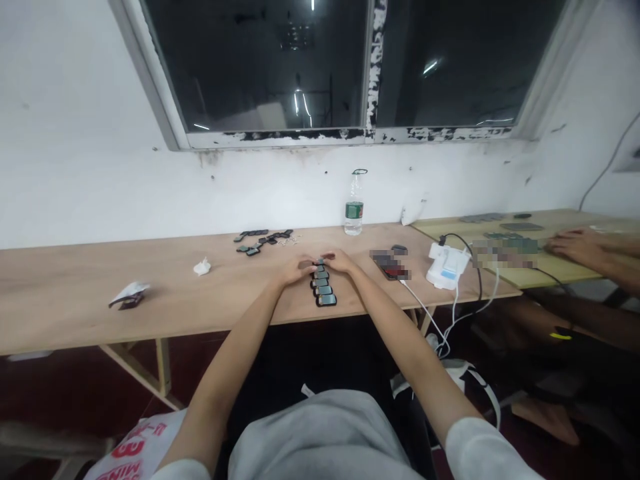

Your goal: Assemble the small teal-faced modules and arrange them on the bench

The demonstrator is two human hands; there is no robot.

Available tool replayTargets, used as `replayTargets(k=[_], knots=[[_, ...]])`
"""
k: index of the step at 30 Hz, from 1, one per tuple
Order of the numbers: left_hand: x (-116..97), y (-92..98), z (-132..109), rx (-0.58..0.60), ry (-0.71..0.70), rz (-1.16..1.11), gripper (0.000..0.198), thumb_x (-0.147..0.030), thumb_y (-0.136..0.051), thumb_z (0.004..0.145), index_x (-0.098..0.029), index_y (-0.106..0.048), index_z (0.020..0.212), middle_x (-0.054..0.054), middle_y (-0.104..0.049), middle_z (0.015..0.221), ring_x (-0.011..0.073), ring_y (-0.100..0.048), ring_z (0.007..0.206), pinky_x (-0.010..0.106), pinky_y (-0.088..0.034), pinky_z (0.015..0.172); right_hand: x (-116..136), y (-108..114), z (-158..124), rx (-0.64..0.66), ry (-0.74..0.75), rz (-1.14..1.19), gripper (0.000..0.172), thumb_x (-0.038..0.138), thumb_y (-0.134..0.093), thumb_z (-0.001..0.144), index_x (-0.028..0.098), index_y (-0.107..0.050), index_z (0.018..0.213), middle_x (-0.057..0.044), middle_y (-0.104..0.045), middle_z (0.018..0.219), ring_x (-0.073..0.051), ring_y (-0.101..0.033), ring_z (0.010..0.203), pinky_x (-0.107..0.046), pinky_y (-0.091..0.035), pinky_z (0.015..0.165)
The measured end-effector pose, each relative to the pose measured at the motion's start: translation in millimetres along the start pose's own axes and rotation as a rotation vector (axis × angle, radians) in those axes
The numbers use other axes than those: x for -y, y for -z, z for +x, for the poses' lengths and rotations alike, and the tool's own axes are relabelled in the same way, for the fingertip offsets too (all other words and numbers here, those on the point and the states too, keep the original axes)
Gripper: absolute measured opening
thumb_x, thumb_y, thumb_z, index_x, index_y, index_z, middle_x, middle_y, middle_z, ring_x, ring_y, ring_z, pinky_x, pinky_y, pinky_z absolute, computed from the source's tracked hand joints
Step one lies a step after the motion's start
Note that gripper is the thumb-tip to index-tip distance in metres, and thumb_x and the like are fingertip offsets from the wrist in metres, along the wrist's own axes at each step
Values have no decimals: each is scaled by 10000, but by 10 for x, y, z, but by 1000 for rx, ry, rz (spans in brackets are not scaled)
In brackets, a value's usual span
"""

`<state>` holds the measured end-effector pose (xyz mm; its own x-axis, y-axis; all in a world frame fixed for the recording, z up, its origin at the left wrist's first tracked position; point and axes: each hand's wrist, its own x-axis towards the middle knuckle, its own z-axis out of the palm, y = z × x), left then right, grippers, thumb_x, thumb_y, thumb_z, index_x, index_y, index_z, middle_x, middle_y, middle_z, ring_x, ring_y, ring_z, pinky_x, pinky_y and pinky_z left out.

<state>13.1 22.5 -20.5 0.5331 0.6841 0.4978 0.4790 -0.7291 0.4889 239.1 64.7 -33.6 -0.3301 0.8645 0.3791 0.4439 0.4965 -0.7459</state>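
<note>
A column of several small flat pieces (324, 291), black-rimmed with grey-green faces, lies on the wooden table in front of me. At its far end my left hand (295, 270) has its fingers bent around the left side of a small black-rimmed piece (321, 261). From the right, my right hand (341, 261) closes its fingertips on the same piece. The fingers partly cover it, and its details are too small to make out. Just beyond my hands lies a loose group of similar dark pieces (253, 251), with tiny pale bits (289, 240) beside it.
A water bottle (354, 212) stands near the wall. To the right are a phone (387, 265) with a cable and a white power strip (447, 267) with cords. Crumpled tissue (202, 267) and a wrapper (130, 294) lie left. Another person's hands (575, 241) rest at the right table.
</note>
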Motion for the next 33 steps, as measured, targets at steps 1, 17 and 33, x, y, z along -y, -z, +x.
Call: replayTargets(k=[1,17,33], knots=[[23,-3,3,-27,10,-5,387,-517,-605,911,-228,-749,1125,76,-720,1179,261,-634,1140,385,-457,1062,-19,-3,11,-17,-5,-13,212,114,-688,813,172,-802,983,-94,-781,1093,-263,-714,1048,-387,-526,999],[269,-77,291,-194,53,16,268,-386,-726,843,-176,-733,1008,47,-724,839,191,-654,760,297,-524,706,-93,-59,70,-104,41,192,184,158,-690,635,179,-624,805,0,-683,759,-177,-658,731,-261,-518,687],[143,71,224,-175,-135,63,240,-236,-646,821,-185,-755,1029,95,-687,1061,217,-644,990,300,-567,734,151,-27,6,-111,-34,624,321,264,-823,623,184,-615,854,-24,-715,716,-197,-710,654,-299,-554,658]])
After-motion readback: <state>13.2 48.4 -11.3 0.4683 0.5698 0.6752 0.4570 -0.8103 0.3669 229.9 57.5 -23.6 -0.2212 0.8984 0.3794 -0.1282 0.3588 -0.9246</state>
